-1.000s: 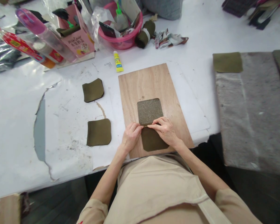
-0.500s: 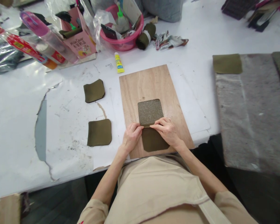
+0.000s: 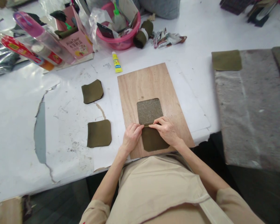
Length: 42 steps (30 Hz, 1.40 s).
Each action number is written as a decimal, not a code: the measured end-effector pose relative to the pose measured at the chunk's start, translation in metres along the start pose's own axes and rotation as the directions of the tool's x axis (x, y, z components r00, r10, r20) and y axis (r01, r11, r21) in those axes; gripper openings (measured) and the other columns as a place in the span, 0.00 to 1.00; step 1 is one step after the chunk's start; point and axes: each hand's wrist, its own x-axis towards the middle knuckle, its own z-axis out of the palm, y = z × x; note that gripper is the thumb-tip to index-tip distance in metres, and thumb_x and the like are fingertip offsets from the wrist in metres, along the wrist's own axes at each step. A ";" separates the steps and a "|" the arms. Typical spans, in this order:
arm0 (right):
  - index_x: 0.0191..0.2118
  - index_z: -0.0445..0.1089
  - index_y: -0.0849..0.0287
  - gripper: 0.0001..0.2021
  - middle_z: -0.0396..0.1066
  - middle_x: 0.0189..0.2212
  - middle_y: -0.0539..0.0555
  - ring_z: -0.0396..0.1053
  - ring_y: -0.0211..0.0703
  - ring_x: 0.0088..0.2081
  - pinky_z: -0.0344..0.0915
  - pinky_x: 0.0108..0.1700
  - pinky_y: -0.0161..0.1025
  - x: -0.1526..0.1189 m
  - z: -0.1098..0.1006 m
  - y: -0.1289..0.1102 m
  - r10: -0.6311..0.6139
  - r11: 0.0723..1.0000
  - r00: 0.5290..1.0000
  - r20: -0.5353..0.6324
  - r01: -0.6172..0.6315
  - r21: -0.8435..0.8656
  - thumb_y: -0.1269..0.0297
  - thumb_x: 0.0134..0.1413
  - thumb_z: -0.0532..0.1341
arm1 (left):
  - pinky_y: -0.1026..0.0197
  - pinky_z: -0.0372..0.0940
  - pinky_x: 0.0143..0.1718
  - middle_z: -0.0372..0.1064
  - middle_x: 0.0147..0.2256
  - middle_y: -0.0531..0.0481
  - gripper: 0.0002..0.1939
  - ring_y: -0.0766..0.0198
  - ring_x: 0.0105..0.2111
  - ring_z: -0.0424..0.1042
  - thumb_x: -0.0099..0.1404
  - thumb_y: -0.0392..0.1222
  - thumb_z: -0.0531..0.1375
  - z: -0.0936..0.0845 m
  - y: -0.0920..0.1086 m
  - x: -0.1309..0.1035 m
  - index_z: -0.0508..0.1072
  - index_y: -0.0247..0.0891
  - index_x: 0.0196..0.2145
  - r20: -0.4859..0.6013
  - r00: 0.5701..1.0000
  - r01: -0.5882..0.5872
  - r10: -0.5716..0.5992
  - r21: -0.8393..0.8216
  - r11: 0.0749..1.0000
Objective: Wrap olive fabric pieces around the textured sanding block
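Note:
On a wooden board (image 3: 143, 81) in front of me lies an olive leather-like piece (image 3: 152, 140) with its smooth side up. A rough, woven-looking panel (image 3: 149, 110) adjoins its far edge; whether the two are one piece I cannot tell. Along the narrow strip between them, my left hand (image 3: 132, 136) pinches the left end with thumb and fingers together. My right hand (image 3: 166, 130) pinches the same strip a little farther right, its palm over the smooth piece's right side. The fingertips hide parts of the strip.
Left of the board lie stacked olive pieces (image 3: 92, 91) and another olive piece (image 3: 99, 133). Beyond it are a yellow glue tube (image 3: 117, 62), a pink basket (image 3: 121, 45) and bottles (image 3: 46, 40). A grey padded slab (image 3: 252, 109) juts out at right.
The view has shifted slightly. Both hands stay on the strip, with only a slight change in the right fingers.

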 end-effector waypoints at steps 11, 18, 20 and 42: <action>0.42 0.77 0.50 0.12 0.71 0.36 0.53 0.64 0.43 0.43 0.62 0.48 0.43 0.000 -0.001 0.000 -0.006 1.000 1.000 0.018 0.006 -0.021 0.70 0.64 0.57 | 0.57 0.68 0.40 0.69 0.38 0.45 0.11 0.59 0.39 0.67 0.70 0.33 0.52 0.001 -0.002 -0.001 0.72 0.37 0.45 0.016 0.999 -0.046 0.045 0.055 0.997; 0.43 0.77 0.49 0.12 0.70 0.36 0.52 0.63 0.43 0.43 0.61 0.47 0.42 0.000 0.000 0.000 -0.016 1.000 1.000 0.014 0.016 -0.022 0.70 0.64 0.56 | 0.57 0.68 0.41 0.69 0.39 0.43 0.11 0.58 0.40 0.67 0.70 0.33 0.52 0.000 -0.002 -0.002 0.72 0.37 0.46 0.044 0.997 -0.062 0.058 0.092 0.994; 0.43 0.77 0.49 0.13 0.70 0.36 0.52 0.63 0.43 0.43 0.61 0.47 0.42 0.000 0.000 0.000 -0.016 1.000 1.000 0.019 0.016 -0.027 0.70 0.64 0.56 | 0.56 0.68 0.41 0.69 0.40 0.43 0.12 0.58 0.40 0.67 0.70 0.33 0.52 0.000 -0.003 -0.002 0.72 0.37 0.46 0.049 0.997 -0.065 0.061 0.094 0.993; 0.43 0.76 0.51 0.10 0.70 0.37 0.52 0.61 0.43 0.44 0.54 0.49 0.43 -0.001 0.002 0.001 -0.047 0.991 0.999 0.021 0.049 -0.121 0.70 0.63 0.59 | 0.54 0.68 0.48 0.69 0.44 0.42 0.16 0.58 0.46 0.67 0.70 0.31 0.51 -0.007 0.022 -0.007 0.69 0.35 0.52 -0.001 1.000 0.013 -0.013 0.129 0.992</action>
